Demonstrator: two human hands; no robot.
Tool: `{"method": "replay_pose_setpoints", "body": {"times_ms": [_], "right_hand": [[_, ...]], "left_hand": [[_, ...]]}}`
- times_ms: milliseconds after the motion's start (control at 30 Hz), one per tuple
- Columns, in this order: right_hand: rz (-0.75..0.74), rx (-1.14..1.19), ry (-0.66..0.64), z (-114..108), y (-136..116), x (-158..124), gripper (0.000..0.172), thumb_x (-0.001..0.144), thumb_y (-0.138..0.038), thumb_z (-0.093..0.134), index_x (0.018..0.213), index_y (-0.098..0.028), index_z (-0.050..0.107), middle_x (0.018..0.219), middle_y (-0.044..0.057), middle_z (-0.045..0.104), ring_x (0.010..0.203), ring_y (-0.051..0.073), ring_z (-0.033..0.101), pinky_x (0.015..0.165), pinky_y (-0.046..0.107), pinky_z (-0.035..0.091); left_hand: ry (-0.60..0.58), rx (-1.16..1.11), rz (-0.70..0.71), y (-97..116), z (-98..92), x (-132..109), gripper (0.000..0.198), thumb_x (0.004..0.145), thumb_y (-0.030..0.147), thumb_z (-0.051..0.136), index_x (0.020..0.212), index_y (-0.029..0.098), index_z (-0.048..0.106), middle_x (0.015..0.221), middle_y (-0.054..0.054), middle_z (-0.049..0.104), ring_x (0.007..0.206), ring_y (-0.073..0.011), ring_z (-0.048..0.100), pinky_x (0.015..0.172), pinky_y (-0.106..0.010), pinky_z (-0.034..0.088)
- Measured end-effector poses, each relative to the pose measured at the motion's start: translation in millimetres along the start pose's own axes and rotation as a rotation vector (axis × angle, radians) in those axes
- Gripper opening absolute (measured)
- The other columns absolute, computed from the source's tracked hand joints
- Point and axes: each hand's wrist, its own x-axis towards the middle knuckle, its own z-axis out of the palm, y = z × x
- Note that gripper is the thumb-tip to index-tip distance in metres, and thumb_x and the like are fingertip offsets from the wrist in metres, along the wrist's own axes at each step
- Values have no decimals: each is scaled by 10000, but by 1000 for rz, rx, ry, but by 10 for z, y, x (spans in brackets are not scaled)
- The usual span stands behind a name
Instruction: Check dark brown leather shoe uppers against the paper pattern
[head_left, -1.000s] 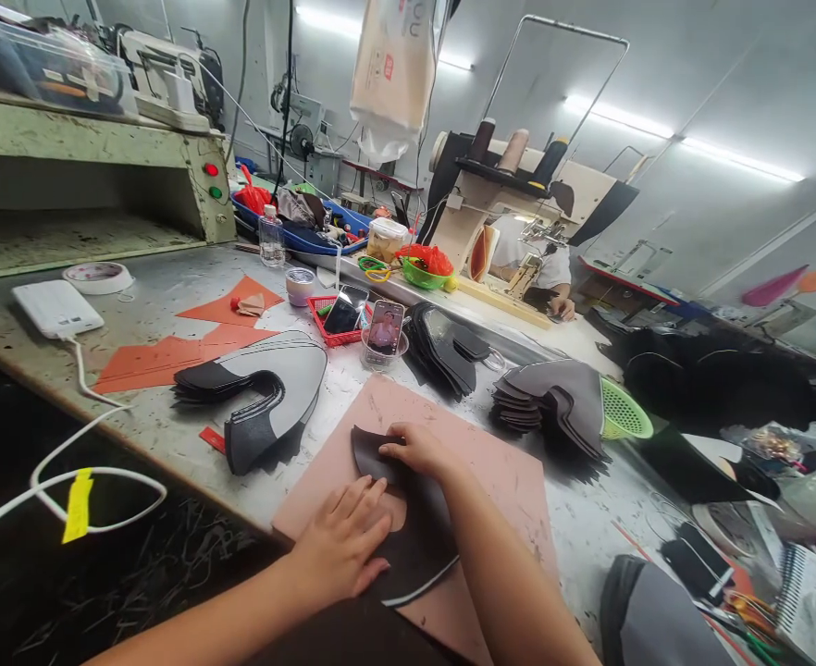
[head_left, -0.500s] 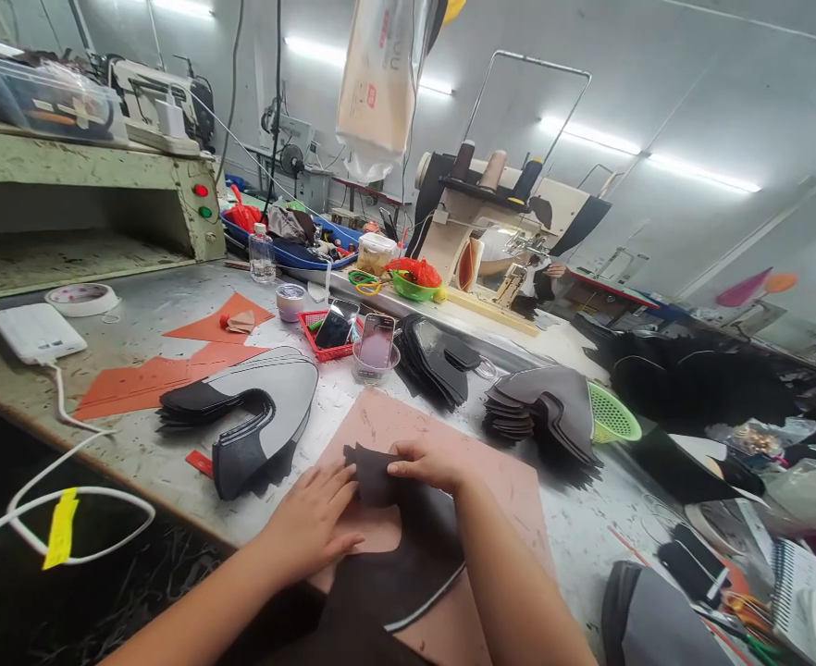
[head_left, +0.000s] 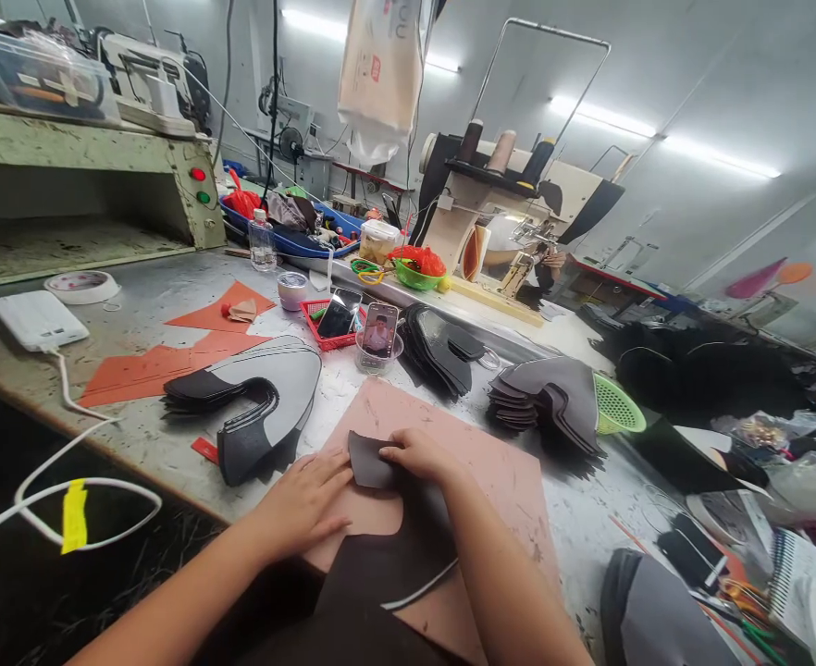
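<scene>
A dark, curved shoe-upper piece (head_left: pixel 408 541) with a white line along its lower edge lies on a pink board (head_left: pixel 477 444). My right hand (head_left: pixel 422 458) pinches its narrow far end between thumb and fingers. My left hand (head_left: pixel 307 499) rests flat, fingers stretched, with the fingertips at the left edge of that same end. Left of the board sits a stack of grey and black curved pieces (head_left: pixel 290 398). Two more stacks stand beyond it, a black one (head_left: pixel 442 347) and a grey one (head_left: pixel 553 393).
Behind the board, a phone (head_left: pixel 380 328) leans in a clear tub beside a red basket (head_left: pixel 321 338). A sewing machine (head_left: pixel 519 213) stands at the back. A white cable (head_left: pixel 65 398) runs off the left edge. Dark grey pieces (head_left: pixel 664 610) and a spiral notebook (head_left: pixel 793 573) lie right.
The far end of the dark piece has shifted under my fingers, and its notched edge now looks smooth. My right hand has moved slightly left. The phone screen now shows a picture.
</scene>
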Motion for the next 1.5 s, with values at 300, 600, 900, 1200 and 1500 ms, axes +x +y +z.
{"method": "replay_pose_setpoints", "body": {"times_ms": [300, 600, 900, 1200, 1500], "right_hand": [[24, -7, 67, 82, 33, 16, 166, 724, -312, 524, 646, -167, 539, 548, -42, 487, 536, 97, 442, 473, 213, 282], [41, -31, 81, 78, 16, 6, 169, 718, -317, 530, 633, -170, 538, 524, -44, 479, 519, 94, 434, 472, 213, 276], [33, -74, 101, 64, -5, 3, 181, 713, -322, 545, 610, -174, 541, 546, -36, 504, 536, 93, 438, 483, 211, 272], [77, -111, 210, 44, 29, -60, 225, 679, -406, 582, 646, -183, 582, 600, -7, 575, 582, 120, 493, 504, 221, 299], [145, 24, 304, -64, 311, -384, 128, 676, -310, 605, 674, -183, 592, 665, -6, 610, 628, 117, 529, 531, 203, 350]], "left_hand": [[-29, 6, -34, 36, 17, -8, 527, 807, 519, 372, 1216, 190, 424, 1291, -86, 453, 1182, -238, 393, 952, -390, 284], [16, -5, -29, 48, 26, -11, 519, 802, 486, 406, 1195, 150, 435, 1263, -100, 478, 1174, -226, 397, 951, -359, 291], [55, -22, -4, 22, 47, -33, 495, 797, 513, 396, 1160, 180, 450, 1329, -87, 402, 1197, -223, 363, 952, -353, 280], [-40, 40, -61, 97, -6, 49, 563, 782, 565, 386, 1158, 157, 481, 1318, -102, 418, 1195, -247, 365, 928, -392, 280], [-97, 90, -73, 157, -5, 168, 735, 693, 704, 340, 1248, 230, 425, 1307, -151, 418, 1178, -316, 384, 938, -481, 236]]}}
